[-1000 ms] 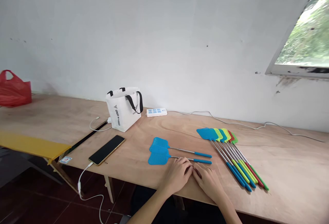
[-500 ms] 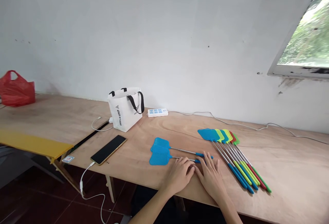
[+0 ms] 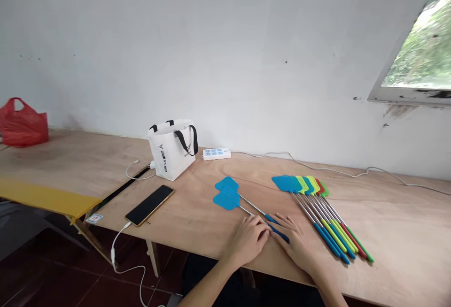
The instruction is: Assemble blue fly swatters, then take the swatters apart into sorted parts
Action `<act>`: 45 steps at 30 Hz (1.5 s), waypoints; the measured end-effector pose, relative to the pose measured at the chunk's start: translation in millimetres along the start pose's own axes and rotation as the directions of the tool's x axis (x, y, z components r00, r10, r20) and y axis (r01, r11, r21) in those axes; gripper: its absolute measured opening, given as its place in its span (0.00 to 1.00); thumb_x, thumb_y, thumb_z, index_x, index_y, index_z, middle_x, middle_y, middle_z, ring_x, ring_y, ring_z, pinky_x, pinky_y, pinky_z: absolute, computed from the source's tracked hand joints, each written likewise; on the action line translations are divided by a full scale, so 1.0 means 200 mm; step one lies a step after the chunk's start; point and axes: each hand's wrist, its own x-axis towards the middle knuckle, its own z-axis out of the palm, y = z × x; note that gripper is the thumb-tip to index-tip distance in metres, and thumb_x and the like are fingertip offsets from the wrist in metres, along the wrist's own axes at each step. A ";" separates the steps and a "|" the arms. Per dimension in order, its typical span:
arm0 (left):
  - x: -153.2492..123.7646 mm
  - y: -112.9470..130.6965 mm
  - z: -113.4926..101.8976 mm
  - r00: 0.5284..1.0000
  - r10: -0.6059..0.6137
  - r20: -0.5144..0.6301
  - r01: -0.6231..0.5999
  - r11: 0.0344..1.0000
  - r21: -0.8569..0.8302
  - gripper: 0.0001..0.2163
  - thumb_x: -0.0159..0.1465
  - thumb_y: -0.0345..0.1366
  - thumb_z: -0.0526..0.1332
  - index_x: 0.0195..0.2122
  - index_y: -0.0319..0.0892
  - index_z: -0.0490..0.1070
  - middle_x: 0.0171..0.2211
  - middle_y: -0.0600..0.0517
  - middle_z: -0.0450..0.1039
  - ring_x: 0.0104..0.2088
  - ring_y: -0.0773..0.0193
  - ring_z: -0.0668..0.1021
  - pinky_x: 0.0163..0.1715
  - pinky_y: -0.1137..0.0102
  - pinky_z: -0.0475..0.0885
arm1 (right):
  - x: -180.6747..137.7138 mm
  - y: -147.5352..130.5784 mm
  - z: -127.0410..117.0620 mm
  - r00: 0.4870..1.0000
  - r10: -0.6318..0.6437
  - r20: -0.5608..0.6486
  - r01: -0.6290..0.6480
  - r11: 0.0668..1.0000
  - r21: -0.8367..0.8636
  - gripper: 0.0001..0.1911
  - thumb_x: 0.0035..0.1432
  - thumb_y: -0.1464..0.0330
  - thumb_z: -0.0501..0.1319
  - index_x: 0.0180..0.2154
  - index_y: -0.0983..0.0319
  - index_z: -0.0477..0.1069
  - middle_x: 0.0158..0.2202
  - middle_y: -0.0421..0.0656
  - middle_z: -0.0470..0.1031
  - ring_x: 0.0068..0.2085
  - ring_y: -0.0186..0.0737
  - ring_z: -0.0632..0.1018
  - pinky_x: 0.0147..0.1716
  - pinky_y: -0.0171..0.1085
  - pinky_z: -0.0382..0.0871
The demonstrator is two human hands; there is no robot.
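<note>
Two blue fly swatters lie at a slant before me, their heads overlapping: the nearer swatter [image 3: 227, 199] partly covers the farther swatter [image 3: 225, 183]. My left hand [image 3: 248, 239] is closed, its curled fingers over the nearer swatter where shaft meets handle. My right hand [image 3: 291, 241] lies across the blue grips, fingers over them, with the nearer handle showing between thumb and fingers. To the right, a fanned row of several fly swatters [image 3: 326, 211] in blue, yellow-green, red and green rests with heads toward the wall and handles toward me.
A black phone [image 3: 150, 205] with a white cable lies at the left. Behind it stand a white paper bag [image 3: 172, 154] and a white power strip [image 3: 216, 154], whose cord runs along the wall. A red plastic bag [image 3: 24, 124] sits on the adjoining table at far left.
The two blue swatters have turned, heads moving away from me and to the right, handles swinging toward me. My right hand has shifted lower and lies over the handles.
</note>
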 end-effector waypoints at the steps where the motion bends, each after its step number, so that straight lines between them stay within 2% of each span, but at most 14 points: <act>1: 0.00 0.00 0.00 1.000 0.000 0.001 0.000 1.000 -0.001 0.09 0.73 0.34 0.55 0.44 0.47 0.76 0.45 0.52 0.75 0.50 0.57 0.75 0.49 0.60 0.68 | 0.00 0.01 0.00 1.000 0.003 0.019 -0.004 1.000 0.022 0.22 0.71 0.55 0.51 0.62 0.47 0.68 0.66 0.39 0.67 0.69 0.49 0.63 0.69 0.60 0.54; 4: 0.00 0.00 0.00 1.000 0.000 -0.001 0.000 1.000 -0.004 0.09 0.73 0.34 0.55 0.45 0.47 0.75 0.45 0.52 0.75 0.50 0.57 0.75 0.50 0.61 0.68 | 0.00 0.02 0.00 0.999 0.006 0.041 -0.008 0.998 0.069 0.22 0.72 0.57 0.50 0.63 0.48 0.67 0.66 0.40 0.66 0.69 0.46 0.62 0.70 0.60 0.52; 7: 0.00 0.00 0.00 1.000 0.004 -0.006 -0.004 1.000 -0.004 0.08 0.73 0.34 0.55 0.45 0.46 0.75 0.45 0.51 0.75 0.50 0.57 0.75 0.50 0.61 0.68 | 0.00 0.04 0.03 1.000 0.002 0.000 -0.002 0.995 0.095 0.21 0.71 0.60 0.50 0.61 0.50 0.69 0.64 0.43 0.69 0.68 0.46 0.65 0.69 0.61 0.53; 13: 0.00 0.00 0.00 1.000 0.004 -0.007 -0.004 1.000 0.017 0.08 0.73 0.34 0.56 0.40 0.44 0.75 0.43 0.51 0.75 0.48 0.58 0.75 0.47 0.62 0.68 | 0.00 0.09 0.11 0.979 -0.023 -0.202 0.042 0.995 0.087 0.22 0.71 0.63 0.48 0.58 0.54 0.73 0.58 0.46 0.77 0.61 0.47 0.74 0.61 0.55 0.69; 20: 0.00 -0.01 0.02 1.000 0.005 -0.013 -0.005 1.000 0.028 0.08 0.73 0.34 0.56 0.38 0.44 0.74 0.42 0.51 0.75 0.47 0.59 0.75 0.45 0.63 0.67 | 0.00 0.12 0.11 0.964 -0.053 -0.261 0.060 0.998 0.016 0.21 0.70 0.67 0.48 0.53 0.56 0.77 0.56 0.47 0.77 0.55 0.48 0.77 0.54 0.52 0.75; 23: 0.00 -0.01 0.02 1.000 0.005 -0.013 -0.005 1.000 0.012 0.08 0.73 0.34 0.56 0.39 0.44 0.75 0.42 0.52 0.75 0.46 0.59 0.75 0.44 0.63 0.66 | 0.01 0.11 0.09 0.952 -0.014 -0.307 0.021 1.000 0.017 0.22 0.69 0.68 0.48 0.51 0.57 0.78 0.55 0.48 0.78 0.55 0.48 0.77 0.54 0.52 0.74; 27: 0.00 -0.02 0.02 1.000 -0.004 -0.005 0.004 1.000 -0.011 0.08 0.73 0.35 0.56 0.40 0.46 0.76 0.42 0.53 0.75 0.46 0.60 0.75 0.45 0.63 0.66 | 0.00 0.12 0.06 0.907 0.045 -0.419 -0.065 0.997 -0.033 0.23 0.68 0.69 0.46 0.49 0.60 0.78 0.51 0.48 0.80 0.52 0.48 0.77 0.53 0.51 0.73; 33: 0.00 -0.01 0.01 1.000 -0.016 0.009 0.017 0.999 -0.029 0.11 0.74 0.36 0.55 0.40 0.46 0.77 0.43 0.51 0.75 0.46 0.59 0.75 0.47 0.62 0.66 | -0.02 0.19 0.04 0.823 0.176 -0.540 -0.317 0.931 -0.180 0.25 0.66 0.68 0.44 0.48 0.64 0.78 0.51 0.53 0.79 0.49 0.54 0.76 0.51 0.54 0.70; 39: 0.00 0.00 0.01 1.000 -0.016 0.016 0.016 1.000 -0.025 0.10 0.73 0.35 0.55 0.40 0.46 0.77 0.43 0.51 0.75 0.46 0.59 0.75 0.47 0.62 0.66 | -0.05 0.21 0.08 0.860 0.146 -0.489 -0.372 0.835 -0.406 0.25 0.64 0.71 0.43 0.50 0.65 0.77 0.53 0.57 0.76 0.48 0.58 0.76 0.48 0.55 0.68; 45: 0.00 0.00 0.01 1.000 -0.007 0.015 0.007 1.000 -0.004 0.11 0.73 0.35 0.55 0.39 0.46 0.77 0.43 0.51 0.75 0.46 0.60 0.75 0.46 0.62 0.66 | -0.06 0.13 0.06 0.848 0.140 -0.511 -0.432 0.742 -0.513 0.23 0.65 0.70 0.47 0.54 0.61 0.74 0.54 0.55 0.76 0.49 0.57 0.76 0.41 0.50 0.67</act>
